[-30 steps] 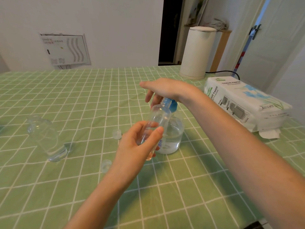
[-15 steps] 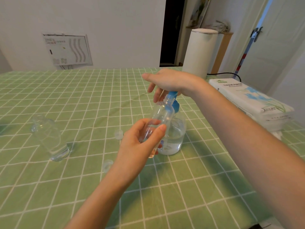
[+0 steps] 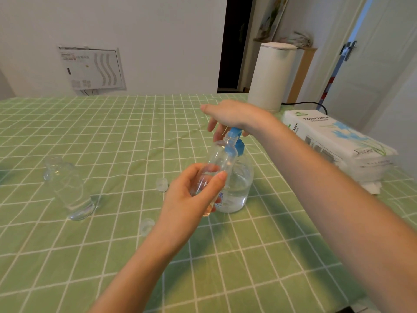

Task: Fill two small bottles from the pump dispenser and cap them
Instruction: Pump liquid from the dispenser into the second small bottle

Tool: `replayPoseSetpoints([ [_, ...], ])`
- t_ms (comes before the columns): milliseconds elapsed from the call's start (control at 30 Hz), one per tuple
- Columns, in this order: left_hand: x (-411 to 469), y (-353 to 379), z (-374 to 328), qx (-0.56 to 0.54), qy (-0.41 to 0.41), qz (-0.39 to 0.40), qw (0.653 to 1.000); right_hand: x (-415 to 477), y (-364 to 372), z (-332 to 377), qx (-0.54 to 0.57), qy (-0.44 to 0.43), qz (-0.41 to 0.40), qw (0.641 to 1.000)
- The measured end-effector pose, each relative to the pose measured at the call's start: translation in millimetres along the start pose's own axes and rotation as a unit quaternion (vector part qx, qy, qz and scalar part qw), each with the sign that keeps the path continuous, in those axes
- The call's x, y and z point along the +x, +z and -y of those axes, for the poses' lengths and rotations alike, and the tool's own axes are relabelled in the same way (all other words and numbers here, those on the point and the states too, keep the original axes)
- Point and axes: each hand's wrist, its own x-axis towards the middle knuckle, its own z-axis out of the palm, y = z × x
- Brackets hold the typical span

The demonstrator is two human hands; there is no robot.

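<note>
**Items on view, largest to smallest**

1. Table (image 3: pixel 112 132), covered by a green cloth checked in white. We list it as the surface under everything below.
2. Tissue pack (image 3: pixel 334 141), white with blue print. It lies flat at the table's far right, well apart from both hands.
3. White cylindrical appliance (image 3: pixel 270 77), upright at the far edge behind the tissue pack. A black cord (image 3: pixel 302 103) runs from its foot.
4. Right hand (image 3: pixel 232 116), reaching in from the right over the pump dispenser (image 3: pixel 239 184). We record the palm laid on the blue pump head (image 3: pixel 235 132), fingers drooping loosely and thumb out to the left. It grips nothing.
5. Left hand (image 3: pixel 191 199), raised above the cloth near the middle. We record thumb and fingers curled round the lower half of the small bottle (image 3: pixel 222 159).
6. Pump dispenser, with a clear, rounded body. It stands on the cloth just behind the left hand, and clear liquid fills its lower part.
7. Second small bottle (image 3: pixel 67 188), clear, its mouth apparently open. It stands on the cloth well to the left, apart from both hands.
8. Small bottle, clear and uncapped. It is held tilted, with its mouth right at the blue pump head. We cannot tell whether it holds any liquid.
9. Far cap (image 3: pixel 162 184) and near cap (image 3: pixel 146 225), both clear. They lie on the cloth between the two small bottles, just left of the left hand.
</note>
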Motion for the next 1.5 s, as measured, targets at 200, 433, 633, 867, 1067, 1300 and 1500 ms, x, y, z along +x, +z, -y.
replayPoseSetpoints([
  [200,-1,1,2,0.000,-0.003,0.000,1.000,-1,5,-1,-0.013,0.009,0.019,1.000],
  [433,-2,0,4,0.001,-0.004,-0.001,1.000,3,12,-7,0.047,0.000,-0.002,0.999],
  [633,0,0,2,-0.008,0.002,-0.007,1.000,1,3,-4,0.076,-0.046,-0.077,0.993],
  [867,1,1,0,-0.006,0.005,-0.005,1.000,-1,-2,-1,0.066,-0.050,-0.059,0.995],
  [1067,1,1,0,-0.007,0.006,-0.009,1.000,-2,4,-1,0.052,-0.013,-0.004,0.999],
  [1300,-1,1,1,0.003,0.000,-0.011,1.000,-1,11,-6,0.033,-0.005,0.021,0.999],
  [1500,-1,0,1,0.006,-0.008,-0.012,1.000,0,14,-6,0.047,-0.006,0.019,0.999],
])
